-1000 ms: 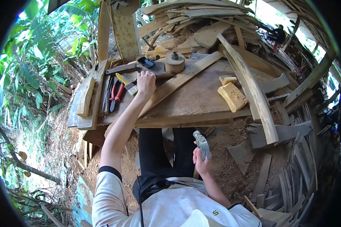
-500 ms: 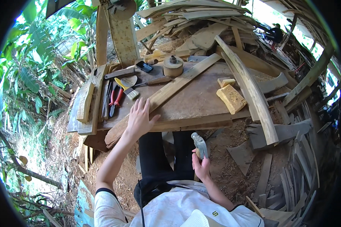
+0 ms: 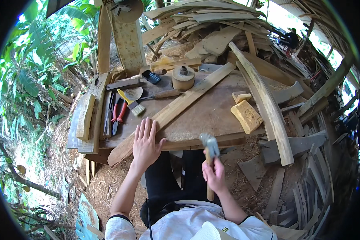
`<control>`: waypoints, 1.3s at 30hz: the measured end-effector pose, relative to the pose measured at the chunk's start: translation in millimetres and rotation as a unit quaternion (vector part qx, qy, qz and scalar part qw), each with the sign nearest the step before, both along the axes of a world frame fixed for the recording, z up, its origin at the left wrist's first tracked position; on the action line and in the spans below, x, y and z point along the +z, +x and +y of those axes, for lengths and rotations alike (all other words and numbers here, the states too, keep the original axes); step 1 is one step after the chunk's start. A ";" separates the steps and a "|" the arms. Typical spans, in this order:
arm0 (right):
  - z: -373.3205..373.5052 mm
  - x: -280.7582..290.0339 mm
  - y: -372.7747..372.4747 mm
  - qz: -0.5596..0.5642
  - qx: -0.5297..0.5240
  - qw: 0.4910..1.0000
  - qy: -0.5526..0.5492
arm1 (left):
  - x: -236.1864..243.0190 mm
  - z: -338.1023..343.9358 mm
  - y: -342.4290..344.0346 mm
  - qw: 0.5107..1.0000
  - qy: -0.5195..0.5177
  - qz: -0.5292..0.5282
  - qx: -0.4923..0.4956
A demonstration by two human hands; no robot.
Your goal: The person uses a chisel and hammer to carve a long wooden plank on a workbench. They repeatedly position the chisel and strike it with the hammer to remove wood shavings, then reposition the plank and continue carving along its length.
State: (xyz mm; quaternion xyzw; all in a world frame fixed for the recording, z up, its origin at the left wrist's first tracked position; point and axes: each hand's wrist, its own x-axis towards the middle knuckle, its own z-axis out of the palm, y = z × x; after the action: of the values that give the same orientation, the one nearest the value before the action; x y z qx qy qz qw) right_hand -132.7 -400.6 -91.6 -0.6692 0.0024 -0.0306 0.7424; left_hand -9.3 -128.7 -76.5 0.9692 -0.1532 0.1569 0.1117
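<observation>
My left hand (image 3: 145, 143) rests on the long plank (image 3: 188, 99), fingers stretched out and touching its near part. The plank lies aslant across the worktable (image 3: 212, 116), its near left end jutting past the front edge. In my right hand (image 3: 214, 174) is a hammer (image 3: 210, 146), gripped by its wooden handle, its grey head raised near the table's front edge. Just beyond my left hand are a yellow-handled paintbrush (image 3: 137, 108) and red-handled pliers (image 3: 118, 116). A wooden-handled tool (image 3: 166, 94) lies partly against the plank's far side.
A round wooden block with a metal nut (image 3: 183, 78) and a dark blue plastic piece (image 3: 151, 76) stand at the back. Yellowish wood blocks (image 3: 247, 116) lie on the right, beside a long curved pole (image 3: 268, 108). Stacked boards (image 3: 216, 16) rise behind; scrap wood (image 3: 308, 188) covers the right-hand ground.
My right hand has lifted the hammer, turning it so more of the handle shows. My left hand stays on the plank. The whole view has shifted slightly.
</observation>
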 end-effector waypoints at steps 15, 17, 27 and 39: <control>-46.4 50.4 177.6 0.005 -0.117 0.990 -0.083 | 12.1 -0.4 3.3 0.999 -0.037 0.034 -0.006; -47.6 47.3 188.9 0.008 -0.122 0.986 -0.117 | 13.3 -0.3 4.3 0.999 -0.037 0.037 -0.006; -62.6 27.1 204.6 0.036 -0.133 0.984 -0.109 | 14.6 -2.5 3.9 0.998 -0.037 0.050 0.000; -54.2 33.1 193.0 -0.015 -0.141 0.986 -0.083 | 14.6 -2.2 4.2 0.997 -0.044 0.058 0.005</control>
State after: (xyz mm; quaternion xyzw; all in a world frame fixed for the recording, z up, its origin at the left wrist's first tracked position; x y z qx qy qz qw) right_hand 60.2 -454.8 -58.6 -0.7211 0.0829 -0.1454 0.6723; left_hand -5.1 -130.9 -61.9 0.9716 -0.1346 0.1075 0.1622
